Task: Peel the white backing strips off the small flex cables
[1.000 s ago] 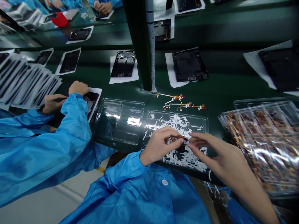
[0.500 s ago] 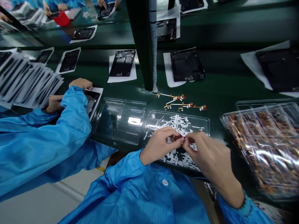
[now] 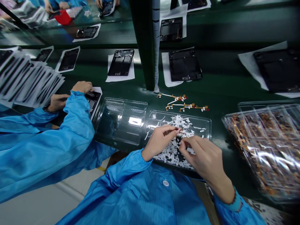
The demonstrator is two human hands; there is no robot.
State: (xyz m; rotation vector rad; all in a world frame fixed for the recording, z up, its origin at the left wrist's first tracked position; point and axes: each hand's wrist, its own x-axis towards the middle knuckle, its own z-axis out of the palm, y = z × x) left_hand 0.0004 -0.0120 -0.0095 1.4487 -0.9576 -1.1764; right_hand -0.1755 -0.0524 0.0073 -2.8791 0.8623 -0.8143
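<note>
My left hand [image 3: 159,140] pinches a small flex cable [image 3: 180,131] with a dark red end over a clear plastic tray [image 3: 206,125] full of white backing strips [image 3: 178,120]. My right hand [image 3: 201,156] is closed in a pinch just right of and below the left, its fingertips at the strips; what it pinches is too small to name. Both hands hover above the tray's front half. Several finished orange and white flex cables [image 3: 182,103] lie on the green bench behind the tray.
An empty clear tray [image 3: 119,120] sits to the left. Stacked clear trays of orange parts [image 3: 264,143] stand at right. A green post [image 3: 145,43] rises behind. Black phone frames on white sheets [image 3: 184,65] line the belt. A co-worker's sleeve [image 3: 47,137] and hands work at left.
My right hand has closed in from the right, met the left at the cable, then pulled down and slightly apart. The left hand has stayed over the tray, pinching the cable.
</note>
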